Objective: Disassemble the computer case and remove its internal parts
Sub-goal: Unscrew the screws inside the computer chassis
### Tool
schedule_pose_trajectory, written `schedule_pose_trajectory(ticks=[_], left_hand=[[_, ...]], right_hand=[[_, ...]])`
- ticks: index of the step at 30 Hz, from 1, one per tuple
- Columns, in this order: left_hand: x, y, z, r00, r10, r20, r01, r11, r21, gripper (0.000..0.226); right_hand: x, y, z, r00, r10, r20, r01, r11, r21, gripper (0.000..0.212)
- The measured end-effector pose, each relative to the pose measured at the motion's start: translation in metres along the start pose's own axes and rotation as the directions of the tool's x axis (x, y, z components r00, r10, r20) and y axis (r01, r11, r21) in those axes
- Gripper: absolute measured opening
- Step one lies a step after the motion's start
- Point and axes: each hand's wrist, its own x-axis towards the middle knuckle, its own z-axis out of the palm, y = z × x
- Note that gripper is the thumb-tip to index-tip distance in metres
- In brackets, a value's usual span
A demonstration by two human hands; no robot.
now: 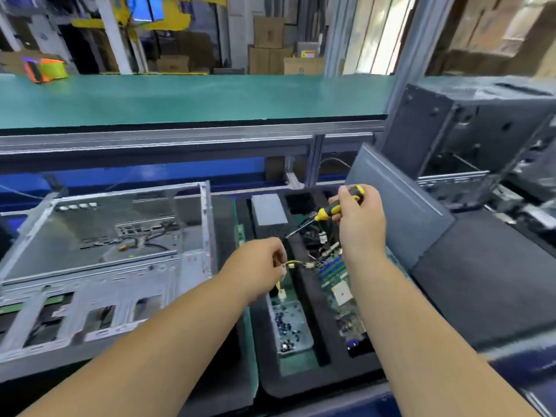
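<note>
An opened grey metal computer case [105,254] lies flat at the left, with a few loose wires inside. My left hand [260,266] pinches a thin yellow cable [293,263] with a white connector hanging below it, over a black foam tray [301,380]. My right hand [359,218] grips a yellow-and-black screwdriver [328,212], tip pointing down-left above the tray. A green motherboard [340,293] lies in the tray under my right wrist.
A small clear box of screws [291,326] sits in the tray near my left wrist. A grey block [268,209] lies at the tray's far end. A dark case panel [400,212] leans at the right, with another dark chassis [469,127] behind it. A green-topped shelf [180,97] runs across above.
</note>
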Motion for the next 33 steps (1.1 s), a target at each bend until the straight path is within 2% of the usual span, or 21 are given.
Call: schedule_pose_trajectory(ticks=[5,10,16,19,25,29,33], left_hand=[[0.013,0.016,0.021,0.997,0.0,0.076,-0.01,0.992,0.129,0.008],[0.011,0.011,0.013,0.996,-0.021,0.082,0.014,0.996,0.085,0.013],[-0.017,-0.019,-0.036,0.995,-0.04,-0.093,0.041,0.999,0.013,0.004],[-0.042,-0.052,-0.067,0.976,-0.115,-0.185,0.106,0.993,-0.06,0.005],[-0.097,-0.13,-0.119,0.899,-0.291,-0.327,0.247,0.954,-0.17,0.004],[-0.13,-0.179,-0.147,0.846,-0.368,-0.385,0.32,0.929,-0.184,0.005],[-0.164,-0.228,-0.171,0.788,-0.415,-0.454,0.413,0.904,-0.11,0.013]], right_hand=[[0.011,0.013,-0.026,0.999,0.037,0.009,-0.037,0.999,0.026,0.013],[0.016,0.012,-0.017,0.998,0.05,0.036,-0.051,0.998,0.038,0.011],[-0.002,-0.008,0.042,0.986,0.014,0.165,-0.032,0.994,0.109,0.01],[-0.021,-0.021,0.084,0.964,-0.014,0.264,-0.027,0.988,0.151,0.009],[-0.077,-0.043,0.175,0.897,-0.036,0.44,-0.038,0.987,0.158,0.009],[-0.12,-0.054,0.227,0.858,-0.051,0.511,-0.034,0.987,0.156,0.009],[-0.16,-0.065,0.27,0.82,-0.055,0.57,-0.025,0.991,0.13,0.009]])
